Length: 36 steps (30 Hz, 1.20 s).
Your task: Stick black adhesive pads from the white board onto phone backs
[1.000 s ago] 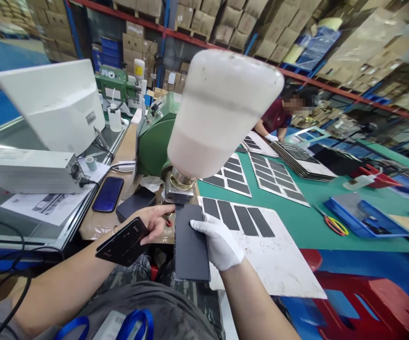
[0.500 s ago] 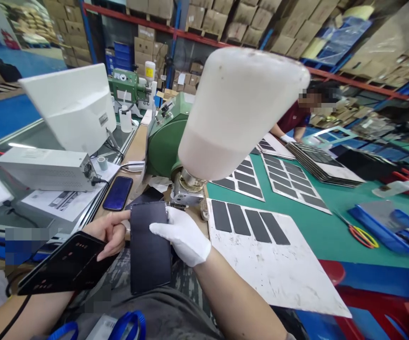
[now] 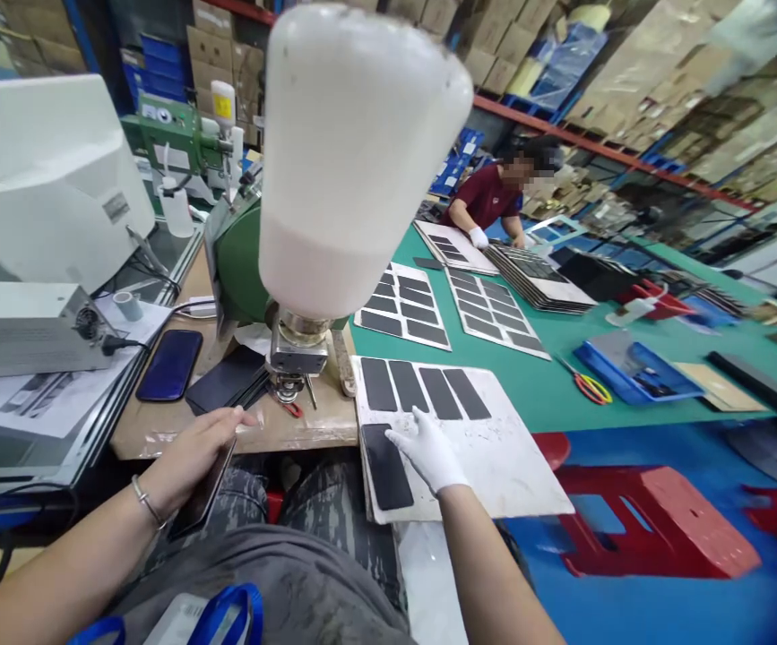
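My right hand point(image 3: 428, 452), in a white glove, is over a white board point(image 3: 496, 457), thumb and fingers apart, touching a dark rectangular piece point(image 3: 386, 468) at the board's near left corner. Four similar dark pieces point(image 3: 421, 391) lie in a row along the board's far edge. My left hand point(image 3: 193, 452), bare with a metal bracelet, is at the near edge of the brown-covered bench; a dark flat object hangs below its palm, and its grip is partly hidden. Just beyond lies a stack of dark pieces point(image 3: 227, 381), beside the foot of a green machine point(image 3: 238, 260).
A large white bottle point(image 3: 361, 161) stands on the machine. A phone point(image 3: 169, 365) lies left. On the green table point(image 3: 522, 385) are boards of dark pieces, scissors point(image 3: 591, 388) and a blue tray point(image 3: 636, 372). Another person point(image 3: 496, 197) works beyond; red stools stand right.
My right hand has moved right from in front of me to the board, where a dark piece now lies under its fingertips. The view has turned right. My left hand is lower beside the stack.
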Each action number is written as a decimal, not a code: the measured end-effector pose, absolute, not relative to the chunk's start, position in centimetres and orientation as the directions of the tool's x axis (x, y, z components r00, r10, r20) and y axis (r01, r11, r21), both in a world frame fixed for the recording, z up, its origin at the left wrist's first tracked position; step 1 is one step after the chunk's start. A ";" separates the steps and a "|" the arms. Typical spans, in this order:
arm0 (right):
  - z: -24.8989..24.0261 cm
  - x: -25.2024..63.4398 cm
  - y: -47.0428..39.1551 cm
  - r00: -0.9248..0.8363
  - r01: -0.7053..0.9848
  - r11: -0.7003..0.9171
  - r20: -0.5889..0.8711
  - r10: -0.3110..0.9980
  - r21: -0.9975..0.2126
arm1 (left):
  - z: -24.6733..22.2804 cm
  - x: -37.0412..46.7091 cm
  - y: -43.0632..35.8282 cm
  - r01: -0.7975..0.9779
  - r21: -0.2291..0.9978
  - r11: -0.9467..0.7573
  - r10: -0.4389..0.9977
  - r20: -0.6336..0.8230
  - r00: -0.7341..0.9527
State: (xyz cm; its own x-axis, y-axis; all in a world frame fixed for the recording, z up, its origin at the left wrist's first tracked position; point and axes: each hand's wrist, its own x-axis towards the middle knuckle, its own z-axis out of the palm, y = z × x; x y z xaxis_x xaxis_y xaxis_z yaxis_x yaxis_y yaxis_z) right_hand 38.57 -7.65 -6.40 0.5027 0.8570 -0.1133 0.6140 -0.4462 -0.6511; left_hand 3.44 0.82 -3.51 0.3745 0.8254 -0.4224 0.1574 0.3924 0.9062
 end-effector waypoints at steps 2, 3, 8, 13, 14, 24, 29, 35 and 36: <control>-5.7 37.3 -7.2 0.523 0.659 -0.430 -0.034 0.851 -0.617 | -3.2 3.7 1.3 0.237 0.928 0.287 0.869 -0.357 0.343; -5.1 36.2 -6.9 0.505 0.668 -0.403 -0.017 0.863 -0.625 | -3.0 3.8 1.5 0.279 0.933 0.226 0.886 -0.316 0.339; -1.4 27.4 -6.5 0.006 0.316 -0.221 -0.231 0.973 -0.923 | -1.8 4.1 2.2 0.492 0.863 -0.115 0.935 -0.074 0.347; -1.3 20.0 -6.8 -0.554 -0.152 -0.345 -0.210 0.806 -0.926 | -1.2 4.9 2.3 0.624 0.734 -0.267 0.936 0.044 0.349; -1.6 19.1 -6.7 -0.529 -0.139 -0.333 -0.215 0.821 -0.932 | -1.2 5.1 2.3 0.636 0.719 -0.279 0.937 0.058 0.345; -1.4 20.9 -7.1 -0.290 -0.142 -0.316 -0.266 0.919 -0.938 | -0.5 4.4 3.9 0.608 0.772 -0.186 0.981 0.108 0.164; -0.1 26.9 -7.2 -0.157 -0.386 -0.244 -0.198 0.968 -0.889 | -0.4 4.9 3.8 0.173 0.983 0.064 0.944 -0.116 0.309; 0.3 30.0 -6.5 -0.061 -0.487 -0.234 -0.234 0.970 -0.841 | 0.5 9.1 1.5 -0.109 0.952 0.287 0.590 -0.086 0.803; 0.4 30.0 -6.3 -0.055 -0.497 -0.220 -0.223 0.973 -0.839 | 0.9 9.4 1.3 -0.117 0.947 0.298 0.589 -0.086 0.803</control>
State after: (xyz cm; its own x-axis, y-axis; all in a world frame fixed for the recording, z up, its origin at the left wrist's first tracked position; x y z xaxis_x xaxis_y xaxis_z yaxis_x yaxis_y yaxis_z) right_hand 30.04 -6.32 0.39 -0.0554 0.9733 -0.2227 -0.4970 -0.2203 -0.8393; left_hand 9.36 1.28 0.85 0.8032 0.5894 -0.0863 -0.1172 0.2984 0.9472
